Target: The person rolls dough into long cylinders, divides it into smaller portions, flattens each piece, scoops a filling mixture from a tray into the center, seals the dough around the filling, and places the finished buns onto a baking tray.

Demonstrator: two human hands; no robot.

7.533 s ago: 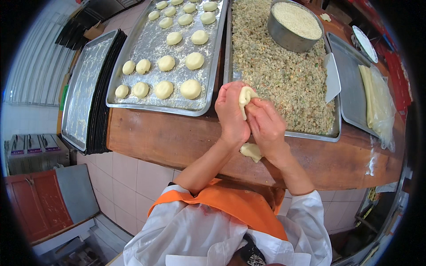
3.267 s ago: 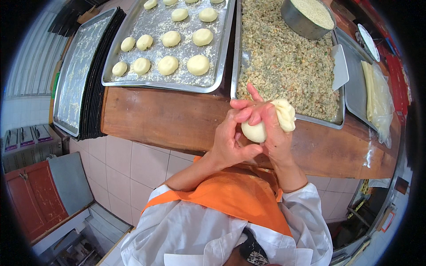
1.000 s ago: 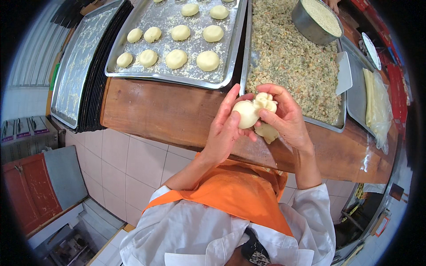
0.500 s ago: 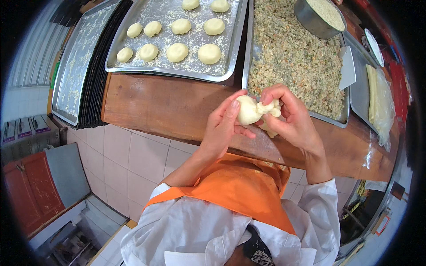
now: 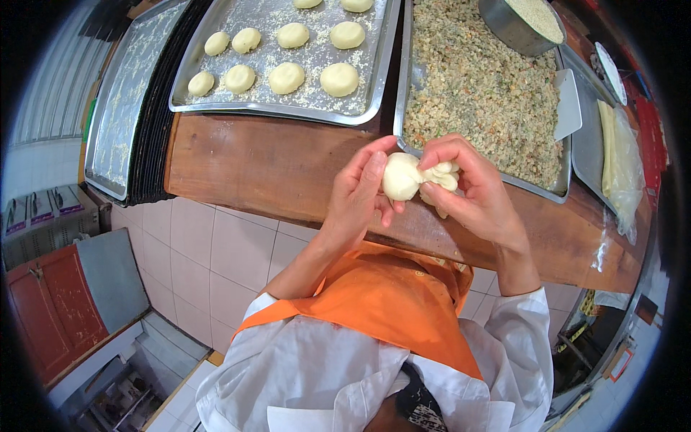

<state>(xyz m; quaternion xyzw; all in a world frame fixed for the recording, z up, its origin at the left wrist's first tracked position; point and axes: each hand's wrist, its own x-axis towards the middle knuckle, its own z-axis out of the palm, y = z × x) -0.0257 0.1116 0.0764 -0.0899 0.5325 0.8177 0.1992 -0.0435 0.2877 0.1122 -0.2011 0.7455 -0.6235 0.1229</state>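
Observation:
A smooth, pale dough ball (image 5: 400, 178) hangs over the front of the wooden counter, between my two hands. My left hand (image 5: 363, 189) cups its left side, thumb and fingers closed about it. On the ball's right, my right hand (image 5: 468, 189) pinches the gathered, folded dough at a narrow neck. What the ball contains, if anything, is hidden. Just beyond my right hand lies a big metal tray (image 5: 398, 108) spread with a crumbly, speckled filling (image 5: 482, 93). At the upper left, a second tray (image 5: 277, 114) bears several flattened round dough pieces (image 5: 286, 78) among scattered pale grains.
A round metal tin of pale seeds (image 5: 522, 25) stands on the filling's far right corner. Nearby are a white scraper (image 5: 567, 104) and a long dough strip in clear plastic (image 5: 620, 162). Stacked dark-edged trays (image 5: 137, 101) rise at the left. The wooden counter (image 5: 252, 158) runs before me.
The gathered dough in my right hand is twisted tighter at the neck, and the ball has turned slightly. Both hands stay almost in place; the view has shifted a little.

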